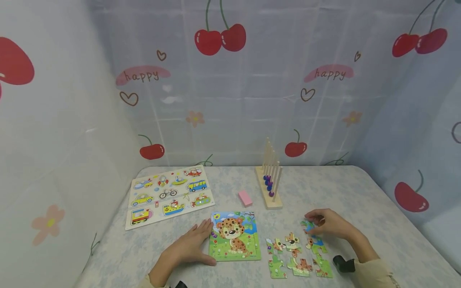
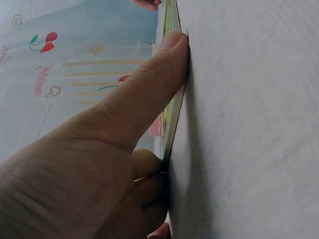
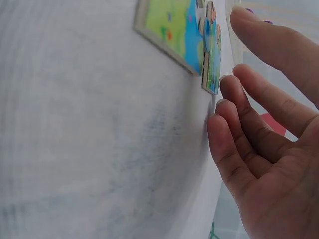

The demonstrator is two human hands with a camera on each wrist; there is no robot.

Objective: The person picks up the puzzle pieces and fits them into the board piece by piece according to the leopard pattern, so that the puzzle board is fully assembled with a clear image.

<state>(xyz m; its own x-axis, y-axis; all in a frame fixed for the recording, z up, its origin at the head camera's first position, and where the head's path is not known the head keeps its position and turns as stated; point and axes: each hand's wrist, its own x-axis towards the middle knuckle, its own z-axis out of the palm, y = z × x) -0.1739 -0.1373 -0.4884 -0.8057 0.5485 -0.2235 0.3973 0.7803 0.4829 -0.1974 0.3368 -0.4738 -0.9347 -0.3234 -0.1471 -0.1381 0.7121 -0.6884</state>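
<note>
My left hand [image 1: 189, 244] rests at the left side of a square leopard picture board [image 1: 248, 248], fingertips on its left edge. The left wrist view shows the outstretched thumb [image 2: 159, 69] against the board's edge [image 2: 172, 119]. Right of the board lie several jigsaw pieces [image 1: 300, 267] of a matching leopard picture, partly spread apart. My right hand [image 1: 329, 224] is over the upper right piece [image 1: 307, 226], which it partly covers. In the right wrist view its fingers [image 3: 264, 139] are loosely bent, thumb apart, beside green and blue pieces [image 3: 172, 30].
A vehicle picture puzzle board [image 1: 169, 212] lies at the back left. Behind the leopard board sits a pink block [image 1: 245, 198]. A wooden peg stand [image 1: 274, 205] with purple and blue beads stands at the back middle. Cherry-patterned curtains [image 1: 230, 108] surround the table [image 1: 227, 276].
</note>
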